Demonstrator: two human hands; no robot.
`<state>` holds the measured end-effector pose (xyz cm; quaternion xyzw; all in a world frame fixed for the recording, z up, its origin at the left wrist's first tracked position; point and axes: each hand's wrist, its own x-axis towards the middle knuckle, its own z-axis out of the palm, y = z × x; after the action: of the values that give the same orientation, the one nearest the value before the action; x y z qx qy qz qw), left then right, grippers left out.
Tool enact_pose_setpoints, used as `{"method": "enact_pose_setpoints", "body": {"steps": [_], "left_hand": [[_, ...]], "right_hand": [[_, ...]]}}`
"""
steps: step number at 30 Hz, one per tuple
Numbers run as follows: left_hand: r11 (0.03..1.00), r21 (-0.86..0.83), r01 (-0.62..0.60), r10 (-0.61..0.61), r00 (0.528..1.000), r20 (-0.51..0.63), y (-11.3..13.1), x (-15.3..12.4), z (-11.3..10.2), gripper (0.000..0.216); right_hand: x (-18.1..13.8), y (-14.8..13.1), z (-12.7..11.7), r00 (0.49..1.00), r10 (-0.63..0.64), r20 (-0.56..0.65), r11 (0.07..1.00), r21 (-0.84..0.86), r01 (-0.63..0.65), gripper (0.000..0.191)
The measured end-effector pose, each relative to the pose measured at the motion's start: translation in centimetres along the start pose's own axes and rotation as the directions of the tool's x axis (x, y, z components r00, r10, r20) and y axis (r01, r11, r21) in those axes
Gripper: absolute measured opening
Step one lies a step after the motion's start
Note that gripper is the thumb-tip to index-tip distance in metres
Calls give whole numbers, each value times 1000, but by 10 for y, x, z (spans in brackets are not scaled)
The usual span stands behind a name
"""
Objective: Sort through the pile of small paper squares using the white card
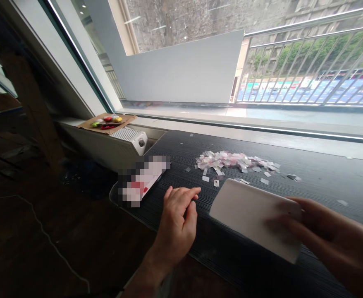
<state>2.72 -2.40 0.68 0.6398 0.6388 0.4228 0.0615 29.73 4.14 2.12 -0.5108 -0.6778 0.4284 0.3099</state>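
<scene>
My right hand (327, 236) grips the right end of a flat white rectangular piece (246, 215) with rounded corners, thumb on its near face. The piece is tilted above the dark table, and its exact kind is unclear. To its left, my left hand (180, 213) hovers over the table's near edge, its fingers loosely bent, the index finger pointing right and the thumb apart. Nothing shows in it. Beyond both hands lies a loose heap of small paper and clear plastic scraps (231, 160), with several strays around it.
A pixelated flat item (144, 182) rests at the left end of the black wood-grain table (318, 182). Farther left, a board (85, 123) bearing colourful toy-like pieces lies beside a white heater (128, 136). A large window and outdoor railing (293, 74) stand behind. A cable (45, 231) runs along the floor.
</scene>
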Motion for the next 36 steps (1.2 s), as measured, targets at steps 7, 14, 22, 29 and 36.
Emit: {"method": "enact_pose_setpoints", "body": {"steps": [7, 14, 22, 29, 36], "left_hand": [[997, -72, 41, -44, 999, -33, -2, 0, -1, 35], [995, -84, 43, -45, 999, -22, -1, 1, -1, 35], [995, -82, 51, -52, 999, -15, -1, 0, -1, 34], [996, -78, 45, -47, 999, -19, -1, 0, -2, 34], [997, -67, 45, -47, 999, -27, 0, 1, -2, 33]], "right_hand": [[16, -12, 15, 944, 121, 306, 975, 144, -171, 49], [5, -9, 14, 911, 178, 372, 954, 162, -253, 47], [1, 9, 6, 948, 167, 269, 951, 208, -227, 36], [-6, 15, 14, 921, 168, 351, 938, 232, -259, 33], [-11, 7, 12, 922, 214, 321, 942, 181, -282, 36]]}}
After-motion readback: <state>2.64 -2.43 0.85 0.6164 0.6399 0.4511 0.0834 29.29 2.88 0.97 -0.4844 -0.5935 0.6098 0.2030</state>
